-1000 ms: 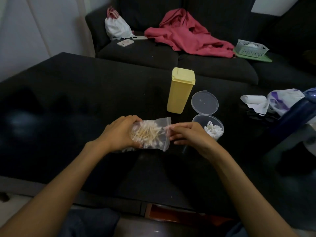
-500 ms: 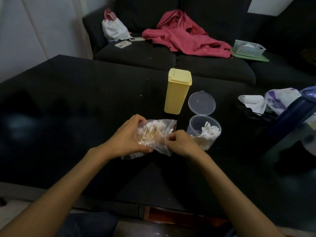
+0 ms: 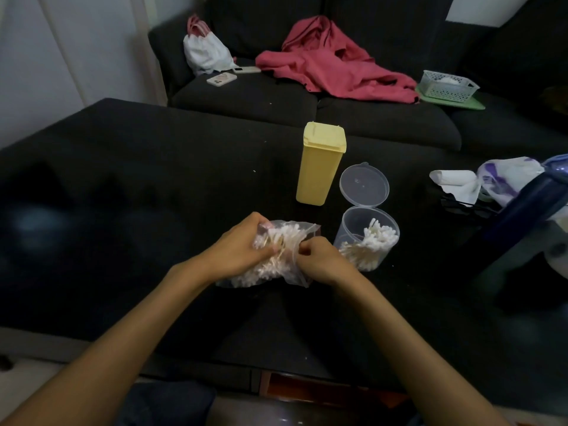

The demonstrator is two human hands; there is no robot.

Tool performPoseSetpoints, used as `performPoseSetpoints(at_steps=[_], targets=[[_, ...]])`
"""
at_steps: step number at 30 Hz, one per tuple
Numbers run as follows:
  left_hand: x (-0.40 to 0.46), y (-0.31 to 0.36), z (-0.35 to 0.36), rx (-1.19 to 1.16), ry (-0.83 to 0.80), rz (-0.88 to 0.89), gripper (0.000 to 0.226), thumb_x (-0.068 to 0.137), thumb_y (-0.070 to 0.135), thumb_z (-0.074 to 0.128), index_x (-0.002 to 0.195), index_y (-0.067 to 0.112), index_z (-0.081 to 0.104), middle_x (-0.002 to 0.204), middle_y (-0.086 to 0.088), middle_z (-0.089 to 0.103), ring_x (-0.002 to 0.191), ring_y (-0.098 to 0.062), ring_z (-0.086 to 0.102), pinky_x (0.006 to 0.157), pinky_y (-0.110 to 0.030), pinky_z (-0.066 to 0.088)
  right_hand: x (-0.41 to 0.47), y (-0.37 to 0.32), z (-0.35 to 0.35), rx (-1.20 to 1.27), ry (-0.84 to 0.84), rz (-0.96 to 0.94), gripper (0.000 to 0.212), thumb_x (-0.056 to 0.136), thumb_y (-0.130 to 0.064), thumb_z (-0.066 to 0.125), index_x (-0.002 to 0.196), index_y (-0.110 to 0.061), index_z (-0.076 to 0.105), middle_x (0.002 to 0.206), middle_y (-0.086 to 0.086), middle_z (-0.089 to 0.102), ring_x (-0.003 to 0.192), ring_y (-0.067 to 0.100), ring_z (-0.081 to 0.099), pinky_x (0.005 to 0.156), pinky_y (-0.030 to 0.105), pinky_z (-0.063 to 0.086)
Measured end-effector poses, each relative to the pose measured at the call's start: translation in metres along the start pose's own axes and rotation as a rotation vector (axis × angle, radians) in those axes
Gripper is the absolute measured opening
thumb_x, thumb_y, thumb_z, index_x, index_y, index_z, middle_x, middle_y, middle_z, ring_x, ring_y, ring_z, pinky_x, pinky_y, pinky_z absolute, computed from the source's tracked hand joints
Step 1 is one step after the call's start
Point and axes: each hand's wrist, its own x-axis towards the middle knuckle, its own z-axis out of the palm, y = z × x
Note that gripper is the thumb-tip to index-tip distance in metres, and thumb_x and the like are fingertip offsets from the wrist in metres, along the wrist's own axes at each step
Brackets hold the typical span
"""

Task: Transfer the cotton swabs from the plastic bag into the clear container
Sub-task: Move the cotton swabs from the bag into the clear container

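Note:
A clear plastic bag (image 3: 285,238) full of cotton swabs (image 3: 270,270) sits in front of me on the dark table (image 3: 123,186). My left hand (image 3: 238,250) grips the bag's left side. My right hand (image 3: 322,259) pinches the bag's right edge near its opening. Just right of my right hand stands the clear container (image 3: 368,238), partly filled with swabs, its hinged lid (image 3: 364,186) open and tipped back.
A tall yellow box (image 3: 321,167) stands behind the bag. At the table's right edge lie crumpled white paper (image 3: 455,182), a patterned bag (image 3: 507,176) and a dark blue object (image 3: 534,198). A sofa behind holds a red garment (image 3: 335,63), a phone (image 3: 221,79) and a basket (image 3: 448,84).
The bag has tipped from lying sideways to more upright and bunched. My right hand has moved in from the bag's edge to its opening. The camera view has shifted slightly.

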Motion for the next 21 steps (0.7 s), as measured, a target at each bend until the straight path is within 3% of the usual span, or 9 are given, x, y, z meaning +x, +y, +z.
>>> performPoseSetpoints(at_steps=[7, 9, 12, 17, 21], targets=[[0.004, 0.003, -0.001, 0.032, -0.011, -0.034, 0.030, 0.090, 0.021, 0.058, 0.116, 0.023, 0.041, 0.113, 0.003, 0.049, 0.099, -0.008, 0.053, 0.078, -0.024, 0.049, -0.003, -0.003, -0.008, -0.034, -0.071, 0.013, 0.036, 0.098, -0.026, 0.040, 0.130, -0.012, 0.046, 0.127, 0.012, 0.053, 0.116, 0.028, 0.053, 0.101, 0.041, 0.044], [0.005, 0.004, -0.001, 0.040, -0.023, -0.045, 0.032, 0.091, 0.019, 0.057, 0.118, 0.021, 0.042, 0.116, 0.002, 0.050, 0.101, -0.008, 0.053, 0.081, -0.026, 0.049, -0.006, -0.003, -0.010, -0.024, -0.084, -0.022, 0.038, 0.098, -0.023, 0.039, 0.135, -0.013, 0.043, 0.133, 0.011, 0.051, 0.120, 0.026, 0.051, 0.103, 0.037, 0.041], [0.004, 0.008, -0.001, 0.044, -0.028, -0.049, 0.035, 0.090, 0.017, 0.056, 0.122, 0.017, 0.043, 0.120, -0.001, 0.049, 0.105, -0.011, 0.053, 0.087, -0.031, 0.049, -0.010, -0.005, -0.014, 0.036, -0.121, -0.073, 0.038, 0.099, -0.014, 0.037, 0.137, -0.013, 0.042, 0.133, 0.009, 0.051, 0.121, 0.021, 0.050, 0.094, 0.027, 0.039], [0.005, 0.005, -0.001, 0.064, -0.028, -0.090, 0.048, 0.081, 0.035, 0.068, 0.119, 0.022, 0.042, 0.117, 0.003, 0.049, 0.106, -0.012, 0.052, 0.091, -0.038, 0.049, -0.008, -0.006, -0.018, 0.052, -0.163, -0.056, 0.034, 0.098, -0.011, 0.037, 0.132, -0.011, 0.046, 0.123, 0.008, 0.055, 0.102, 0.014, 0.052, 0.084, 0.024, 0.041], [0.005, 0.002, 0.004, 0.114, 0.006, -0.061, 0.052, 0.074, 0.038, 0.075, 0.111, 0.029, 0.039, 0.116, 0.004, 0.050, 0.103, -0.010, 0.051, 0.087, -0.034, 0.049, -0.007, -0.006, -0.012, 0.038, -0.158, -0.046, 0.029, 0.100, -0.020, 0.035, 0.122, -0.008, 0.052, 0.093, -0.001, 0.056, 0.082, 0.010, 0.054, 0.065, 0.018, 0.041]])
